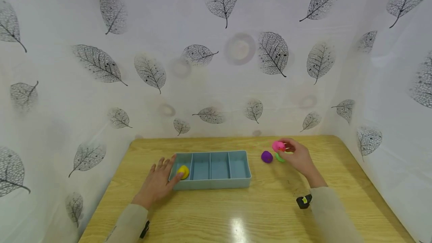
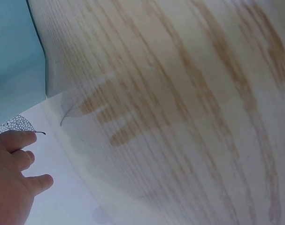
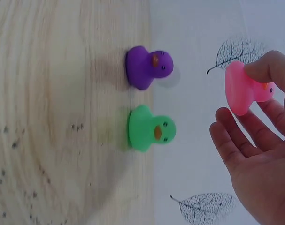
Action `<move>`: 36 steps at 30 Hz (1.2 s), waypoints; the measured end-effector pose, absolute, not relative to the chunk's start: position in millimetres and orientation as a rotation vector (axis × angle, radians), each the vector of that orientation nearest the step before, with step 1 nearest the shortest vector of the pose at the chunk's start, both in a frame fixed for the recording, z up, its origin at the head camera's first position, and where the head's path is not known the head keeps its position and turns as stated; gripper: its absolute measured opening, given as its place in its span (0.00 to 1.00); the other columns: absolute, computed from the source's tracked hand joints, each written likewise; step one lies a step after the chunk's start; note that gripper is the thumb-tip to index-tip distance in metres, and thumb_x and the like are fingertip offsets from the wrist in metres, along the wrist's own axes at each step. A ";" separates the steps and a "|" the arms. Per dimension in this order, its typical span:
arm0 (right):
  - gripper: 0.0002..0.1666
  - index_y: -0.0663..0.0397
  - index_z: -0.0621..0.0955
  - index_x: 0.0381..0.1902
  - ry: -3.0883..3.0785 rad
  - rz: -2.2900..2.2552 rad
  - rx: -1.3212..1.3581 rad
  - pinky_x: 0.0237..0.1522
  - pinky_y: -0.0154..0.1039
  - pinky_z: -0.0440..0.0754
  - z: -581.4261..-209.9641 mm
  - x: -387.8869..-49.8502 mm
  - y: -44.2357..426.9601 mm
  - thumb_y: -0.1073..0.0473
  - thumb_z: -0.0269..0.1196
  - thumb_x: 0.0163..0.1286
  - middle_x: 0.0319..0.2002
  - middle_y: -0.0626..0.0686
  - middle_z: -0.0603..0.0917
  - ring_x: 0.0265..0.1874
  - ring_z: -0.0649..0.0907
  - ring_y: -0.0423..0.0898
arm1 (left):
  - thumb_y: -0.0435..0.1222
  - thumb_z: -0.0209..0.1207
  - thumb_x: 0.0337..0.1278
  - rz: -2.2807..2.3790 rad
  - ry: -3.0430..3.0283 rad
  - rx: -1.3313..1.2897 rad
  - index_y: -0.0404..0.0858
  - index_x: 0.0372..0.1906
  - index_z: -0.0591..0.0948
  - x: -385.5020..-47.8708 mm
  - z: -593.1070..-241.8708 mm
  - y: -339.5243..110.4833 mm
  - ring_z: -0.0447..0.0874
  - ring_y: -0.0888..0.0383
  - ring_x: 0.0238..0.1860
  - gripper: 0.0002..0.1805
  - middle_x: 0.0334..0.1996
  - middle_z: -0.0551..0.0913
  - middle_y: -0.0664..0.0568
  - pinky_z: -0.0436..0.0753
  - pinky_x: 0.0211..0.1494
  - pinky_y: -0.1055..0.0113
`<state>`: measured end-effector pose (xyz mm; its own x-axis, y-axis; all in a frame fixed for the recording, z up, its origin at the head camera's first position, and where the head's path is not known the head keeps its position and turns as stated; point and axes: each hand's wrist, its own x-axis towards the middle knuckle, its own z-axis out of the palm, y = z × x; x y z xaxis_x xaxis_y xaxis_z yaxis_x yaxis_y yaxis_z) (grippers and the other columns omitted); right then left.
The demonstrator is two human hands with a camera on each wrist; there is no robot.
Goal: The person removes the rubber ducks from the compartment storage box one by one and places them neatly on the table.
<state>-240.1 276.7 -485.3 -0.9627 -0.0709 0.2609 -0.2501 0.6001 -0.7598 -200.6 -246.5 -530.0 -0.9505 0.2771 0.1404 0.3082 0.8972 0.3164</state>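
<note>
A pink duck [image 1: 278, 146] [image 3: 242, 89] is pinched between thumb and fingers of the right hand [image 1: 298, 157] [image 3: 262, 136], held up off the table. Near it on the table stand a purple duck [image 1: 267, 156] [image 3: 147, 67] and a green duck [image 1: 280, 157] [image 3: 150, 129], partly behind the hand in the head view. The left hand [image 1: 158, 181] [image 2: 13, 176] rests with spread fingers at the left end of a blue tray [image 1: 216, 184] [image 2: 18, 61], its thumb over the front rim beside a yellow duck [image 1: 183, 171] in the leftmost compartment.
The tray has several compartments in a row, divided by thin walls. The wooden table [image 1: 209, 216] ends at a pale, leaf-printed curtain [image 1: 216, 85] behind and at both sides. A small black device [image 1: 303, 201] is at the right wrist.
</note>
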 end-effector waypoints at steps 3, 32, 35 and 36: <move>0.26 0.63 0.80 0.64 -2.638 1.263 0.241 0.48 0.23 0.81 -485.7 -238.0 286.5 0.61 0.71 0.71 0.57 0.66 0.86 0.54 0.85 0.59 | 0.61 0.48 0.79 -0.511 -2.968 -0.462 0.43 0.87 0.52 -200.4 -527.8 -245.7 0.56 0.29 0.82 0.44 0.77 0.69 0.30 0.57 0.79 0.27; 0.26 0.66 0.79 0.64 -2.720 1.176 0.136 0.39 0.31 0.82 -513.6 -239.3 340.0 0.61 0.69 0.73 0.57 0.71 0.85 0.52 0.84 0.61 | 0.60 0.48 0.79 -0.523 -2.970 -0.461 0.42 0.86 0.53 -199.2 -526.9 -245.1 0.56 0.28 0.81 0.44 0.76 0.69 0.30 0.57 0.79 0.26; 0.26 0.65 0.79 0.65 -2.732 1.192 0.126 0.40 0.34 0.81 -517.2 -240.3 341.8 0.59 0.69 0.74 0.59 0.71 0.84 0.52 0.84 0.63 | 0.60 0.48 0.79 -0.519 -2.968 -0.461 0.42 0.86 0.54 -199.6 -527.5 -245.4 0.56 0.28 0.81 0.44 0.76 0.69 0.30 0.57 0.79 0.26; 0.26 0.65 0.79 0.65 -2.737 1.198 0.124 0.41 0.34 0.81 -517.9 -240.5 342.2 0.59 0.69 0.74 0.60 0.71 0.84 0.53 0.84 0.63 | 0.60 0.48 0.79 -0.520 -2.968 -0.461 0.42 0.86 0.53 -199.7 -527.7 -245.5 0.56 0.28 0.81 0.44 0.76 0.69 0.30 0.57 0.79 0.26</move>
<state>-240.5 342.2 -517.9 -0.9851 -0.0154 0.1710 -0.1361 0.6776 -0.7227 -199.7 -245.5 -527.7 -0.9499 0.2782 0.1423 0.3100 0.8962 0.3174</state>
